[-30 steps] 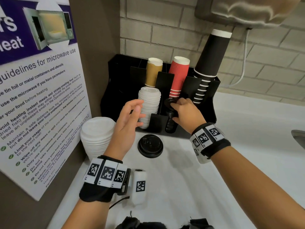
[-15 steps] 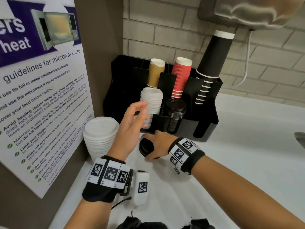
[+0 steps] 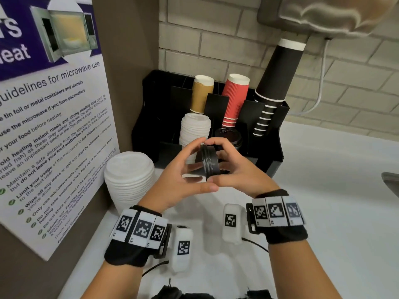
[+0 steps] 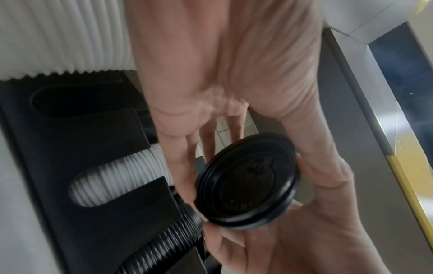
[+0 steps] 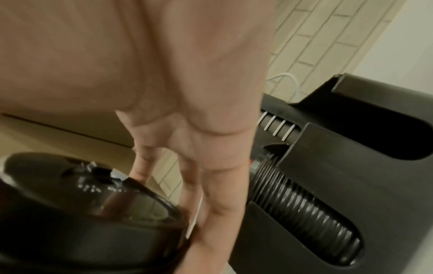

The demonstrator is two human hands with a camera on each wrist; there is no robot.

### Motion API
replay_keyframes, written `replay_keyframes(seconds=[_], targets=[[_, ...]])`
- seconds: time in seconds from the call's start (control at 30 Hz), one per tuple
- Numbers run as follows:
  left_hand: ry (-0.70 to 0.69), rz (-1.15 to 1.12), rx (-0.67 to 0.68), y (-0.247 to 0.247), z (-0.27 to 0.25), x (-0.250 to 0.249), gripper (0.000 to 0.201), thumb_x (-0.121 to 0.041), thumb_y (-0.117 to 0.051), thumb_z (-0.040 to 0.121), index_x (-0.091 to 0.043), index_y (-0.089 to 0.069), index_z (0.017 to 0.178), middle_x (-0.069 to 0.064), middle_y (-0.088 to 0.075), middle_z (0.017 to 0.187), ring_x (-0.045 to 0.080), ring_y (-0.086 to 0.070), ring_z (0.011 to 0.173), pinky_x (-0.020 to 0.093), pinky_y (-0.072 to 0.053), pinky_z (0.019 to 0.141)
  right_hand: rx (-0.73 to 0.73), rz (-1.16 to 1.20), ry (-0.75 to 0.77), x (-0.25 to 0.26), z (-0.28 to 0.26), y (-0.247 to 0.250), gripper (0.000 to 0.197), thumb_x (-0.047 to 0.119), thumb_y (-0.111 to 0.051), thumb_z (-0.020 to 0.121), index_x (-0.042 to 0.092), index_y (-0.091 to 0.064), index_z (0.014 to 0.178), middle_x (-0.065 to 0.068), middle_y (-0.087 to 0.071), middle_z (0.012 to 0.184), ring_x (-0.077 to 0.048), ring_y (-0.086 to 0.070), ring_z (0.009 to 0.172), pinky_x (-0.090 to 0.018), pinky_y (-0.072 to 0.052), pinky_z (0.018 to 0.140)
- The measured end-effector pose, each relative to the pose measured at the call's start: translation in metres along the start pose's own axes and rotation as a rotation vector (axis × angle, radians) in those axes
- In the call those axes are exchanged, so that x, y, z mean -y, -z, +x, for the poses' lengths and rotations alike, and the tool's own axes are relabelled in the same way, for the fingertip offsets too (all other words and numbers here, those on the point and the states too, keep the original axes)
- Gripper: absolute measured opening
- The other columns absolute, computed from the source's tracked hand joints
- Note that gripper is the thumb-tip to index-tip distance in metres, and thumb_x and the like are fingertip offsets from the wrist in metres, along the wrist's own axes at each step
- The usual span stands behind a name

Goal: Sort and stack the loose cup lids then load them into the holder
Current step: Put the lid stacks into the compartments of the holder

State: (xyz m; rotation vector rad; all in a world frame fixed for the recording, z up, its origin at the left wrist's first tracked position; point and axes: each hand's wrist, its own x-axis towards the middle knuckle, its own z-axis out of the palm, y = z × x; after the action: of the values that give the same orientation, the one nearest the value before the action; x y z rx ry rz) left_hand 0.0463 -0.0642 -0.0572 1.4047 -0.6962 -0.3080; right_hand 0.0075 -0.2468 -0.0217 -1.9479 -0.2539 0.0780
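Black lids, pinched on edge by left hand and right hand, may slip apart if either grip loosens.

The black lids look like thin moulded plastic with a slight sheen, their rims ridged and their tops embossed. The white lids stacked on the counter are matt plastic, finely ribbed along the edges, like those standing in the holder, which is smooth, dull black plastic. The red cups are corrugated paper, the tan cups plain paper, the tall black cups smooth matt paper with white rolled rims. The counter is a smooth white surface. The wall is rough pale brick, and the poster is glossy printed board.
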Motion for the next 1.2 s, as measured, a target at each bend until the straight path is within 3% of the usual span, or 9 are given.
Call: replay_keyframes(seconds=[0.17,0.37,0.57,0.73,0.8,0.9,1.0,1.07,1.2], targets=[[-0.018,-0.014,-0.007,0.0,0.0,0.001,0.094,-0.019,-0.091,0.057,-0.042,-0.046,0.136,-0.012,-0.05,0.138,0.016,-0.061,0.116,0.047,-0.056,0.09,-0.057,0.114,0.026,0.0,-0.009,0.002,0.072,0.019,-0.082,0.068,0.036,-0.05,0.13,-0.002,-0.063,0.119,-0.018,-0.063,0.109,-0.034,-0.053,0.088],[-0.015,-0.008,-0.027,-0.002,0.0,-0.002,0.093,-0.026,-0.089,0.054,-0.041,-0.048,0.135,-0.015,-0.052,0.135,0.018,-0.061,0.116,0.046,-0.056,0.091,-0.097,0.139,0.031,0.001,-0.013,0.002,0.074,0.021,-0.083,0.067,0.034,-0.051,0.131,-0.004,-0.061,0.122,-0.02,-0.062,0.111,-0.032,-0.052,0.087],[-0.003,-0.006,-0.024,-0.002,0.001,-0.001,0.093,-0.02,-0.09,0.054,-0.043,-0.048,0.134,-0.019,-0.052,0.133,0.016,-0.061,0.116,0.045,-0.054,0.094,-0.132,0.115,0.034,0.002,-0.014,-0.002,0.071,0.018,-0.083,0.066,0.034,-0.053,0.129,-0.004,-0.062,0.12,-0.017,-0.063,0.109,-0.038,-0.052,0.094],[-0.016,-0.009,-0.03,-0.001,0.003,0.004,0.095,-0.019,-0.091,0.058,-0.048,-0.044,0.135,-0.022,-0.047,0.14,0.011,-0.056,0.123,0.039,-0.05,0.101,-0.145,0.07,0.053,0.001,-0.009,0.0,0.067,0.016,-0.08,0.067,0.038,-0.052,0.124,-0.003,-0.061,0.114,-0.011,-0.065,0.1,-0.025,-0.053,0.079],[-0.023,-0.014,-0.094,0.001,0.003,0.005,0.085,-0.025,-0.087,0.064,-0.052,-0.042,0.131,-0.024,-0.044,0.141,0.007,-0.053,0.126,0.032,-0.049,0.101,-0.229,0.054,0.057,0.001,0.0,0.011,0.065,0.01,-0.081,0.068,0.036,-0.05,0.118,-0.001,-0.059,0.109,-0.011,-0.064,0.094,-0.021,-0.052,0.072],[-0.041,0.016,-0.194,0.005,0.004,0.003,0.061,-0.034,-0.076,0.074,-0.048,-0.046,0.125,-0.016,-0.047,0.139,0.007,-0.056,0.12,0.025,-0.049,0.095,-0.426,-0.101,0.055,0.004,0.02,0.043,0.058,0.006,-0.081,0.07,0.031,-0.048,0.11,0.006,-0.056,0.105,-0.004,-0.059,0.09,-0.011,-0.049,0.065],[-0.051,0.049,-0.262,0.007,0.006,0.002,0.051,-0.041,-0.068,0.078,-0.037,-0.05,0.125,-0.007,-0.051,0.135,0.008,-0.062,0.109,0.027,-0.049,0.092,-0.453,-0.412,0.023,0.009,0.043,0.074,0.054,0.01,-0.081,0.068,0.022,-0.053,0.113,0.008,-0.06,0.107,-0.004,-0.059,0.096,-0.006,-0.043,0.078],[-0.048,0.06,-0.284,0.008,0.007,0.002,0.049,-0.04,-0.064,0.078,-0.033,-0.052,0.125,-0.006,-0.052,0.133,0.009,-0.063,0.106,0.027,-0.05,0.091,-0.367,-0.623,-0.057,0.01,0.057,0.086,0.058,0.012,-0.08,0.067,0.021,-0.056,0.119,-0.002,-0.057,0.117,-0.016,-0.056,0.107,-0.019,-0.042,0.091],[-0.032,0.075,-0.286,0.01,0.009,0.005,0.038,-0.039,-0.069,0.084,-0.038,-0.054,0.119,-0.01,-0.054,0.131,0.011,-0.063,0.107,0.03,-0.05,0.093,-0.201,-0.884,-0.162,0.011,0.078,0.087,0.059,0.014,-0.08,0.067,0.023,-0.059,0.122,-0.006,-0.048,0.12,-0.024,-0.05,0.111,-0.032,-0.043,0.096]])
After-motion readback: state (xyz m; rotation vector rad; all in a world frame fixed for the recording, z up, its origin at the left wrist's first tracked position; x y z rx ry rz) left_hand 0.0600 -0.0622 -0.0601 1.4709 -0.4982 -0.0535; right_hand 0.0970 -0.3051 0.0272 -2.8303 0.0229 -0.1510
